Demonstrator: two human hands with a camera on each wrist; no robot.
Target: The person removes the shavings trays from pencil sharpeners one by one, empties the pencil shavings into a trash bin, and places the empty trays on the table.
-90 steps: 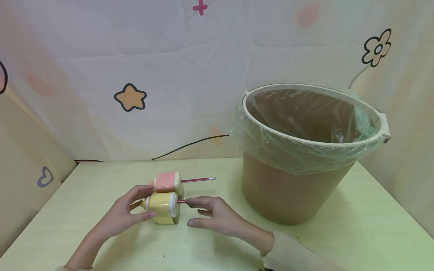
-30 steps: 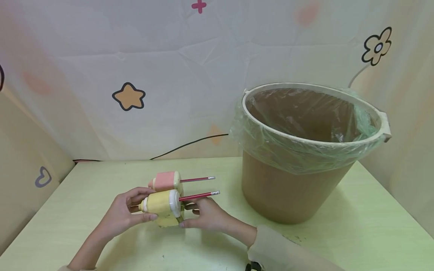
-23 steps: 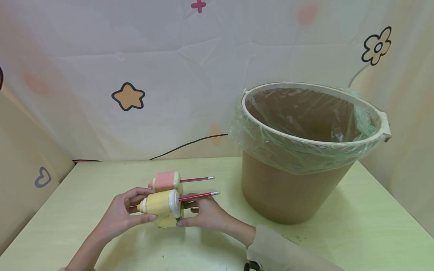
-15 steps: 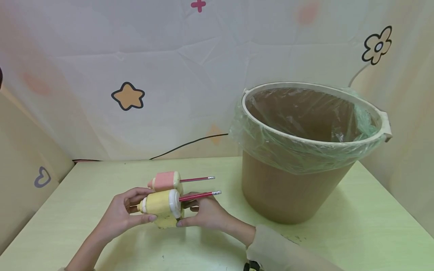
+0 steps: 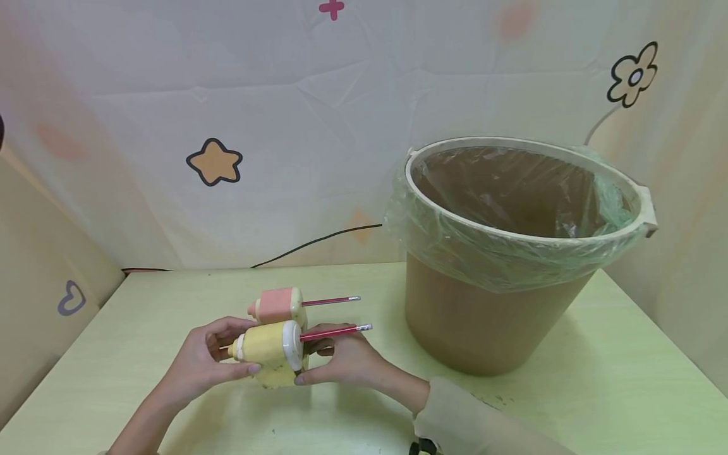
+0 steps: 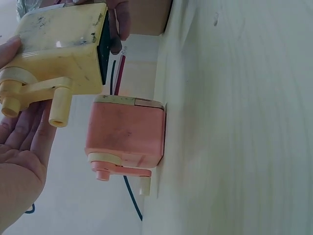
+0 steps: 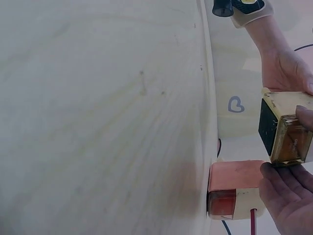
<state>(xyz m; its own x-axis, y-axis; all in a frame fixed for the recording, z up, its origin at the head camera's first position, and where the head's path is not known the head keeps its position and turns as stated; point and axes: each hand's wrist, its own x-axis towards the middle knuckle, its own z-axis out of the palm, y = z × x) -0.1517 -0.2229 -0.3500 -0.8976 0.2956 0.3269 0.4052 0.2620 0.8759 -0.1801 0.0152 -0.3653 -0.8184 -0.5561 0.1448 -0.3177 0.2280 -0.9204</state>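
Note:
Both hands hold a yellow hand-crank pencil sharpener (image 5: 267,344), raised off the table and tilted. My left hand (image 5: 199,360) grips its crank end, thumb on the near side and fingers on the far side. At the other end, my right hand (image 5: 355,363) grips the lower part, around the see-through shavings drawer (image 7: 295,142). A red pencil (image 5: 335,332) sticks out of the sharpener's white front, above the right hand. The crank (image 6: 46,90) shows in the left wrist view. Just behind stands a pink pencil sharpener (image 5: 277,304) with another pencil (image 5: 330,301) in it.
A large brown bin (image 5: 472,316) with a pale rim and clear green liner stands at the right on the light table (image 5: 188,291). Behind hangs a patterned cloth (image 5: 296,145). A few dark specks (image 5: 500,400) lie right of the hands.
My right hand has moved from the yellow sharpener's pencil down to the drawer end and gripped it. The sharpener has come up and tilted, its pencil now exposed. Lately it has shifted slightly nearer.

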